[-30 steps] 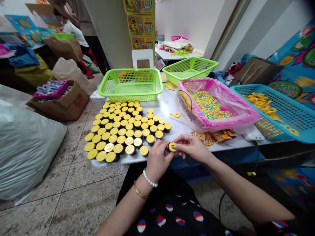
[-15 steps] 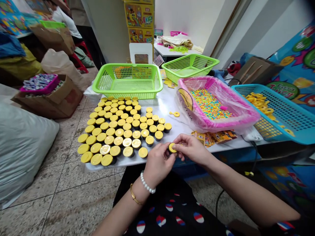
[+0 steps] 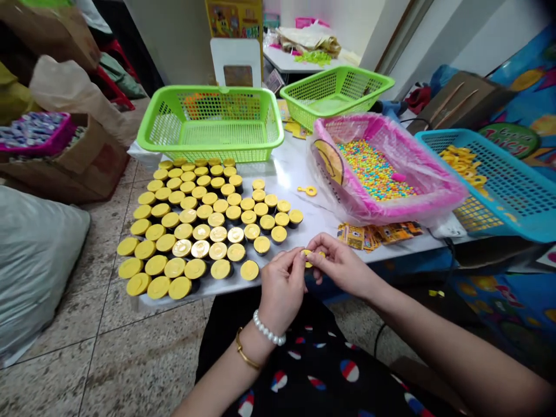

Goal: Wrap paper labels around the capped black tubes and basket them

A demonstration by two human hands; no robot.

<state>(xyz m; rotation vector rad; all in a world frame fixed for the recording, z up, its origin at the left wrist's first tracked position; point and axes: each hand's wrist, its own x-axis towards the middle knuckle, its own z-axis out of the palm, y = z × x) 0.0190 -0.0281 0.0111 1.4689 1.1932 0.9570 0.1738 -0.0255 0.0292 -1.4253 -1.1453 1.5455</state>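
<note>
Yellow plastic piece (image 3: 309, 259) pinched between both hands at the table's near edge

Inspection finds the yellow plastic piece held just over the near edge of a white marble-look table (image 3: 284, 179). The fingertips hide most of it, so its exact shape cannot be confirmed. The left hand (image 3: 282, 289) and the right hand (image 3: 341, 263) are both closed on it in a fingertip pinch, meeting at the piece; neither has let go.

Apparently finished stock: a dense block of yellow-capped pots (image 3: 205, 212) stands in rows across the table's left half, just beside the left hand. Most caps are matte, while several near the middle show a glossier gold top. Whether every pot is complete cannot be determined from this view.

Apparently outstanding material: a blue plastic basket (image 3: 438, 136) at the right holds a loose heap of yellow key-shaped rings (image 3: 463, 165), and a pink-lined tray (image 3: 369, 119) holds a mass of multicoloured beads (image 3: 373, 171). One further yellow ring (image 3: 307, 190) lies alone on the table between the pots and the tray. Printed sachets (image 3: 373, 236) lie near the right hand. Two green mesh baskets (image 3: 208, 95) stand along the table's far side.
</note>
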